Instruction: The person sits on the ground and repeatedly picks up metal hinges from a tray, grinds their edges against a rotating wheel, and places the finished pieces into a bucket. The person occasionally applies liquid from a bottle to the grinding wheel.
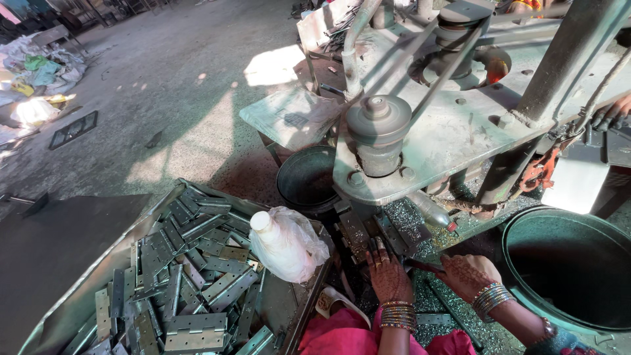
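Hinges (197, 289) heaped in tray (79, 299) on dusty concrete floor (177, 79); left hand (389, 276) flat, right hand (468, 275) grip unclear.

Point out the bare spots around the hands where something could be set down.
Bare tray floor lies between the white plastic bottle and the tray's near edge. Grey metal hinges crowd the rest. Metal shavings litter the machine bed around both hands.

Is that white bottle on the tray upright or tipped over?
Tipped: the white bottle lies slanted on the metal hinges, half covered by a plastic bag.
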